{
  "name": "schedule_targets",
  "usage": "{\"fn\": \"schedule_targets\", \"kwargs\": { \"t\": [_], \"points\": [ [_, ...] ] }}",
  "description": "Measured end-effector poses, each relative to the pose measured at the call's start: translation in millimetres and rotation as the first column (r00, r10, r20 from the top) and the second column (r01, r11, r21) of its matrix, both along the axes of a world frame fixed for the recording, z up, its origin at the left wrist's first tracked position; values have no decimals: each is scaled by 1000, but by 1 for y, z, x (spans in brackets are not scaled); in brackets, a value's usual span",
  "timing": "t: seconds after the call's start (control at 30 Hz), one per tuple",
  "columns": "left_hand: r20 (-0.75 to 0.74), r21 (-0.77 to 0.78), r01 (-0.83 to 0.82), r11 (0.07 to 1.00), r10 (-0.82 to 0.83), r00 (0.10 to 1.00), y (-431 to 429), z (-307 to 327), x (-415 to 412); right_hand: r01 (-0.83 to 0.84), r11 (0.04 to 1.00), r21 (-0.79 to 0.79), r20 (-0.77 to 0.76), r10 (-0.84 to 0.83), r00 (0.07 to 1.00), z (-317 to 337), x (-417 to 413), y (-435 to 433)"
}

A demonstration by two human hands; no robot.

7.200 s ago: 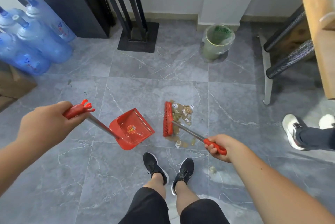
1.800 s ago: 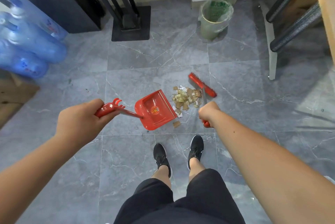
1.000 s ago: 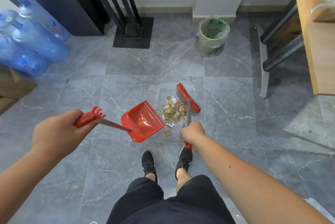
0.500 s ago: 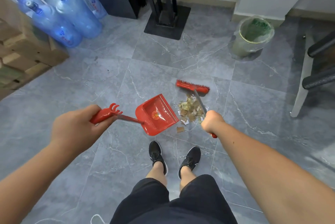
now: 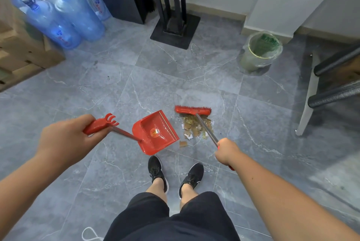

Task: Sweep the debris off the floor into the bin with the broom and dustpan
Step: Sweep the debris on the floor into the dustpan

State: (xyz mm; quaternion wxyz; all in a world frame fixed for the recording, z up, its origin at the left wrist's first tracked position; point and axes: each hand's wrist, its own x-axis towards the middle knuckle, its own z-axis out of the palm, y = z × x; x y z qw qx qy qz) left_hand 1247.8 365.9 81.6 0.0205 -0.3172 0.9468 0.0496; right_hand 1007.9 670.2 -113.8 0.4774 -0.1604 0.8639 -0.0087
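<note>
A pile of brown and white debris [image 5: 196, 126] lies on the grey tiled floor in front of my feet. My right hand [image 5: 227, 150] grips the handle of a red broom [image 5: 192, 109], whose head rests on the floor just beyond the pile. My left hand [image 5: 68, 139] grips the red handle of a red dustpan [image 5: 155, 132], which sits left of the pile with its mouth toward the debris. One scrap [image 5: 183, 144] lies apart by the pan's front corner. The bin [image 5: 260, 50], lined with a clear bag, stands at the far right by the wall.
Several blue water bottles [image 5: 64, 16] lean at the far left beside cardboard boxes [image 5: 21, 53]. A black table base [image 5: 175, 28] stands at the back centre. Chair legs [image 5: 335, 77] and a white frame are on the right. My black shoes [image 5: 155, 170] are just behind the dustpan.
The broom head has swung from the pile's right side to its far side, lying crosswise beyond it. The dustpan stays left of the pile. The view has turned to the left.
</note>
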Motion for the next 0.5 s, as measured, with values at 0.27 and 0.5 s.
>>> {"fn": "schedule_targets", "kwargs": {
  "t": [0.27,0.5],
  "points": [
    [-16,26,-12,1000,12,1000,-2,1,8,4,997,-74,-37,-7,999,10,16,11],
    [-7,-17,54,998,-54,999,-5,4,26,387,890,-240,290,-315,904,40,41,-38]
  ]
}}
